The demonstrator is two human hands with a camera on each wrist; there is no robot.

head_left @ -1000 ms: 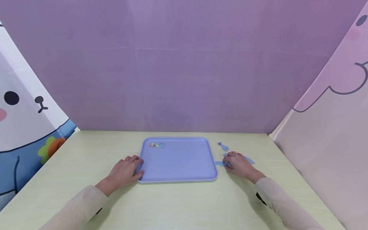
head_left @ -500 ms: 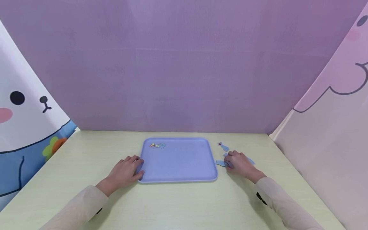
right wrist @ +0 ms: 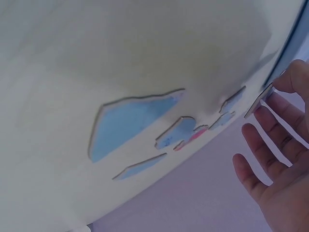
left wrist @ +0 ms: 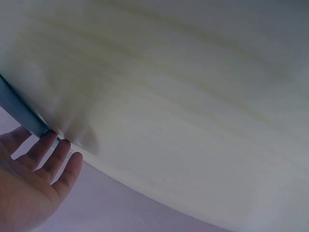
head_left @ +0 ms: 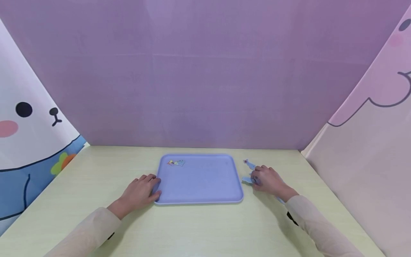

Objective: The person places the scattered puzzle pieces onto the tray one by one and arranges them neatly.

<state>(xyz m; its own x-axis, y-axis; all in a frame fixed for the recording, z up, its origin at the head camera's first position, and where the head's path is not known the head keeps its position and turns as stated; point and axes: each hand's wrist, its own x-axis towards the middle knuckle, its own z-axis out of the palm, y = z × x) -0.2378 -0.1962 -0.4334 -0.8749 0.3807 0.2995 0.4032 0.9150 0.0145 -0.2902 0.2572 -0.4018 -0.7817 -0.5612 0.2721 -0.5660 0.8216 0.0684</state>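
My left hand [head_left: 140,191] rests at the left rim of a lavender tray [head_left: 200,184]. In the left wrist view its fingers [left wrist: 57,153] look nearly straight, their tips against the rim. Just right of the tray, my right hand [head_left: 268,181] pinches a flat puzzle piece [right wrist: 256,102] between thumb and fingers, and its other fingers are extended. Blue puzzle pieces lie around that hand, including a large one [right wrist: 128,123], a narrow sliver [right wrist: 140,166] and a pink-red one [right wrist: 195,135]. Another piece [head_left: 249,164] lies beyond the fingers. The hand hides some pieces in the head view.
A small cluster of printed pieces [head_left: 176,163] lies in the tray's far left corner. The pale wooden table [head_left: 199,228] meets a purple cloth wall [head_left: 199,85] at the back. Cloth panels with cartoon prints stand at both sides.
My right hand has shifted slightly right and away from me. The piece at its fingertips moved slightly with it. A blue piece now shows below the wrist. The left hand has stayed still.
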